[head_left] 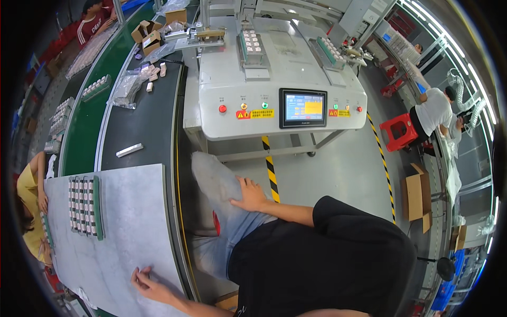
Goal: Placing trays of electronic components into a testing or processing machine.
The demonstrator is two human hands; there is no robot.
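My left hand hovers over or rests on the near part of the grey tabletop; which of the two I cannot tell. Its fingers are loosely bent and apart, with nothing seen in them. My right hand lies spread on my jeans-covered thigh, holding nothing. Farther up the tabletop sits a green fixture with rows of small white pieces, apart from my left hand.
Ahead stands a white machine with a touchscreen, buttons and two loaded fixtures. A dark conveyor side carries a white bar, bags and boxes. A person in yellow works at far left; another sits at right.
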